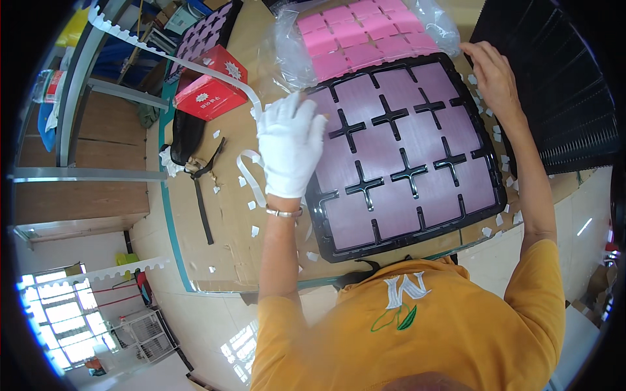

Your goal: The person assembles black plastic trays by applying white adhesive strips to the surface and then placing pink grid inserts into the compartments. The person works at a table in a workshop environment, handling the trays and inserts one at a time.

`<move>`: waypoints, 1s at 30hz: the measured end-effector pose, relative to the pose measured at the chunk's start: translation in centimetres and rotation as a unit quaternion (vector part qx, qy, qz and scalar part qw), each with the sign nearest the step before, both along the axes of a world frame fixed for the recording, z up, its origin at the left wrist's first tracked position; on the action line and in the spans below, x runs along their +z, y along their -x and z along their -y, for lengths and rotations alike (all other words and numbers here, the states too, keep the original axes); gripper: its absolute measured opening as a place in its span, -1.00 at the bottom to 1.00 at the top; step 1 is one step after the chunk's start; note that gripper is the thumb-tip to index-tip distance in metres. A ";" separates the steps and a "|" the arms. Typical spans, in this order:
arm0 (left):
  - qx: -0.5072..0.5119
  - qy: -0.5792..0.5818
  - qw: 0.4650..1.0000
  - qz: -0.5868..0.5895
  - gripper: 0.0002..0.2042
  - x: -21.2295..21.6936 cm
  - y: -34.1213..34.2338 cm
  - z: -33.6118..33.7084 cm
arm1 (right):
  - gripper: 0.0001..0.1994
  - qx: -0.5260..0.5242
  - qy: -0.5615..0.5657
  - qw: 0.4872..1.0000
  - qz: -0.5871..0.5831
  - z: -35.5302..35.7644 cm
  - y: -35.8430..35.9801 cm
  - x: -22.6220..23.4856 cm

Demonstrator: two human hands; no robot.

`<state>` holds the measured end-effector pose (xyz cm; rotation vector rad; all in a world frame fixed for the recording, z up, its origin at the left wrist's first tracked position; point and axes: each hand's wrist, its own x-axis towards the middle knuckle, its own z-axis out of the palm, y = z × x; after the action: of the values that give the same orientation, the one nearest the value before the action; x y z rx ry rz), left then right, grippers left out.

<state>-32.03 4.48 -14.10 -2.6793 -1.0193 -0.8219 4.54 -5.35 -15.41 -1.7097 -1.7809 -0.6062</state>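
A black plastic tray (pixel 409 173) with cross-shaped dividers and flat purple-pink squares lies in front of me. My left hand (pixel 290 144), in a white glove, is at its far left corner with the fingers curled in; what they hold, if anything, is hidden. A long white strip with a notched edge (pixel 195 67) runs down to this hand, and a curled white strip (pixel 251 174) shows beside the wrist. My bare right hand (pixel 493 73) reaches past the tray's far right corner, fingers apart, close to clear plastic wrap (pixel 438 26) around bright pink sheets (pixel 365 39).
Tall black ribbed trays (pixel 548 78) stand at the right. A red box (pixel 212 83) sits left of my gloved hand, another filled tray (pixel 205 36) behind it. Small white scraps (pixel 255 231) and a black strap (pixel 203 212) lie on the cardboard-covered table (pixel 228 260). Grey shelving (pixel 91 174) is at the left.
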 end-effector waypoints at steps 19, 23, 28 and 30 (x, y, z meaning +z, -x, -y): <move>-0.051 0.107 0.971 -0.209 -0.44 -3.6 0.4 -1.7 | -0.72 0.033 0.122 0.984 0.128 -0.8 1.4 -3.2; -0.089 0.052 0.983 -0.151 -0.44 -1.9 -0.2 -0.4 | -0.72 0.024 0.129 0.989 0.065 0.3 2.1 -2.0; -0.195 0.033 0.974 -0.114 -0.40 -2.9 -6.3 0.5 | -0.76 0.056 0.187 0.974 0.115 -0.2 3.1 -2.9; -0.161 0.112 0.968 -0.154 -0.43 -2.7 -7.2 0.4 | -0.77 0.031 0.189 0.975 0.114 -0.4 2.5 -2.8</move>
<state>-24.78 4.03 -16.76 -3.0876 -0.6491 -0.3257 2.02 -4.94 -18.23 -1.8817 -2.2189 -0.4720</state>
